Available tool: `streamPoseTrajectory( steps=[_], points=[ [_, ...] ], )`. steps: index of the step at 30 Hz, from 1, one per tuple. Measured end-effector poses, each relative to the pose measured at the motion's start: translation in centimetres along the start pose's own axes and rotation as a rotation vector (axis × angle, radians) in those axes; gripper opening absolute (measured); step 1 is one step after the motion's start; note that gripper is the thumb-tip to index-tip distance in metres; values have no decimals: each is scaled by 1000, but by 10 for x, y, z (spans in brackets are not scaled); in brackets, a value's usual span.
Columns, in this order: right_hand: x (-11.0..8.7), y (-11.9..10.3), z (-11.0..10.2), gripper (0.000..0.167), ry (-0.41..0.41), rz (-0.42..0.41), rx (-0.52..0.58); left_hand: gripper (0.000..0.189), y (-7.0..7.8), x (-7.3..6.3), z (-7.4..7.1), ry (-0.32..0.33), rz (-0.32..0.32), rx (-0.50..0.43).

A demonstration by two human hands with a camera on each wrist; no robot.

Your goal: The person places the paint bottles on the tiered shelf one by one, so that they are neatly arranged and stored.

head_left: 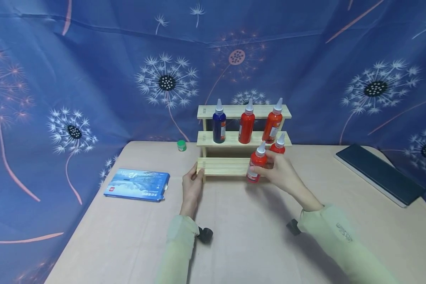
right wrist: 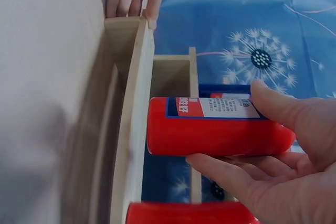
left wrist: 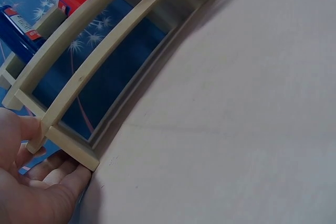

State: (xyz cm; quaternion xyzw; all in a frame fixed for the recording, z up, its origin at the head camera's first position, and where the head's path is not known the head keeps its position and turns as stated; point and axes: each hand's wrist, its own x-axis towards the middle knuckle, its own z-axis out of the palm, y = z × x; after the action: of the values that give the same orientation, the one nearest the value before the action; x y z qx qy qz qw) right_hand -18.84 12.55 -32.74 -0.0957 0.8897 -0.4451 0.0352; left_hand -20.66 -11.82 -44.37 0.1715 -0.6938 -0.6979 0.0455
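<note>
A three-tier wooden rack (head_left: 223, 166) stands on the table. My left hand (head_left: 192, 187) grips the left end of its lowest tier, thumb at the plank and fingers by the end upright (left wrist: 71, 148). A red squeeze bottle (head_left: 256, 163) with a white pointed cap is held upright in my right hand (head_left: 283, 173) at the lowest tier. In the right wrist view, thumb and fingers hold the labelled bottle (right wrist: 210, 129) from both sides; whether its base touches the plank I cannot tell. Another red bottle (head_left: 277, 148) is partly hidden behind that hand.
On the middle tier stand a dark blue bottle (head_left: 219, 127), a red bottle (head_left: 246, 128) and an orange-red bottle (head_left: 271, 127). A small green jar (head_left: 182, 145) and a blue flat box (head_left: 138, 184) lie left of the rack. A dark-covered book (head_left: 380, 173) lies at the right.
</note>
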Motion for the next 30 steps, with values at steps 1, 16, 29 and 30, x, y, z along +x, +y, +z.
streamPoseTrajectory(
  steps=[1,16,29,30],
  points=[
    [3,-1,3,53,-1,4,5,48,-1,0,0,-3,2,-2],
    [38,-1,33,47,31,6,25,49,-3,2,2,-25,2,-3],
    [59,-6,46,50,23,35,21,49,1,2,-1,-17,9,-7],
    [60,-6,47,51,19,44,27,49,1,2,-1,-15,12,-7]
  ],
)
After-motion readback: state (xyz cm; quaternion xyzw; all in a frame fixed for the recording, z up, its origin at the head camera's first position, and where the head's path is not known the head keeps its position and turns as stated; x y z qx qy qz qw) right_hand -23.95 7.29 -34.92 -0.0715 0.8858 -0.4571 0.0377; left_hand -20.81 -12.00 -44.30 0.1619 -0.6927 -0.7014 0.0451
